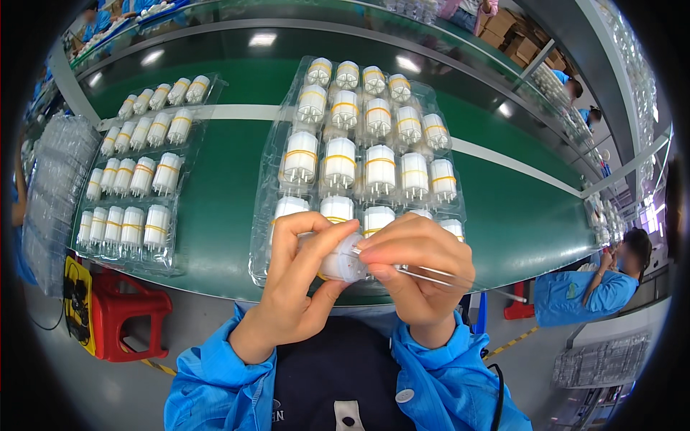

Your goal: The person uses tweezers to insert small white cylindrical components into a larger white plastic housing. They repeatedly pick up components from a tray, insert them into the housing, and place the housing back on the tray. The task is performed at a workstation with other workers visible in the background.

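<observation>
My left hand (293, 284) grips a white plastic cylinder (342, 263) between fingers and thumb, tilted so that one round end faces my right hand. My right hand (425, 267) is closed around slim metal tweezers (460, 281), whose long shanks stick out to the right past the palm. The fingertips of that hand meet the cylinder's end; what the tips grip there is too small to tell. Just beyond both hands lies a clear plastic tray (260, 241) with rows of white cylinders, each with a yellow band and metal pins. My hands hide part of its nearest row.
A second clear tray (172, 264) of banded cylinders lies to the left on the green bench (226, 187). Stacked empty trays (54, 194) stand at far left, above a red stool (136, 309). A metal rail (431, 54) runs behind. A co-worker (589, 287) sits at right.
</observation>
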